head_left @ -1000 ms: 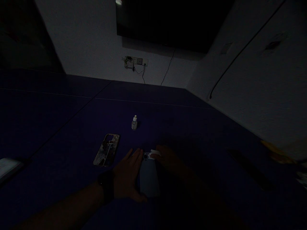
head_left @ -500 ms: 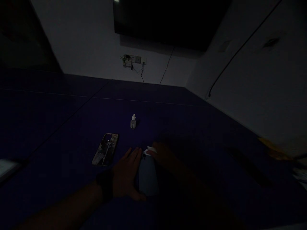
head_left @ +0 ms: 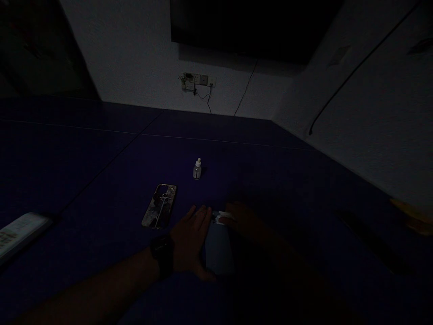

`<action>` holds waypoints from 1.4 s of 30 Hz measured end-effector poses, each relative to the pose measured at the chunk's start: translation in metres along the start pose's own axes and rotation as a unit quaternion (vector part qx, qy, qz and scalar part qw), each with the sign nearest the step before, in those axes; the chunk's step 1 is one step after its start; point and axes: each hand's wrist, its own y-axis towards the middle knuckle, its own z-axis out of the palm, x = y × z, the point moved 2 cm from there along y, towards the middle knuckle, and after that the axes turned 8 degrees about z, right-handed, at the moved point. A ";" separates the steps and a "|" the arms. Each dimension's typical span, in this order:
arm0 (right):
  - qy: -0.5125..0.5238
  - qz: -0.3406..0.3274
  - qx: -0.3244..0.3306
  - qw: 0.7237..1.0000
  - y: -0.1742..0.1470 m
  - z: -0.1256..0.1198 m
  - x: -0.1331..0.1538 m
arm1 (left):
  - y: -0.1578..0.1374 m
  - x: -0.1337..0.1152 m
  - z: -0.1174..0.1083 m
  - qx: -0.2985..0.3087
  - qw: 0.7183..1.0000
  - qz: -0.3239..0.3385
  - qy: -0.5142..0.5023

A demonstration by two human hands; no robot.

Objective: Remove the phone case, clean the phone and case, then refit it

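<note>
A smartphone [head_left: 219,253] lies back up on the dark blue table, its camera end away from me. My left hand [head_left: 189,239], with a black watch at the wrist, holds it along the left: fingertips at the top corner, thumb by the bottom edge. Pinched in my right hand [head_left: 241,221] is a crumpled white tissue [head_left: 223,215], pressed over the camera area; the cameras are partly covered. The right fingers are dim in shadow. Left of my hands a patterned phone case [head_left: 159,206] lies flat. Farther back a small dropper bottle [head_left: 197,170] with a white cap stands upright.
At the left edge lies a white box-like object [head_left: 23,228] with print. A dark long object [head_left: 372,241] lies at right, near a yellow item [head_left: 411,216] by the wall. Wall sockets [head_left: 199,81] with cables and a large black screen [head_left: 253,27] are behind the table.
The view has shifted, so everything sits farther right in the picture and more of the white object shows. Both hands stay at the phone; the tissue is still at its camera end.
</note>
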 end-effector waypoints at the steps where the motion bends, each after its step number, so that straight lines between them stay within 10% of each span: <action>1: -0.004 0.013 -0.006 1.000 0.000 0.000 -0.001 | 0.000 0.001 0.001 -0.005 1.000 0.004 0.002; 42: 0.012 -0.030 0.024 0.999 -0.015 -0.007 -0.001 | -0.001 0.003 0.003 0.008 1.000 0.007 0.007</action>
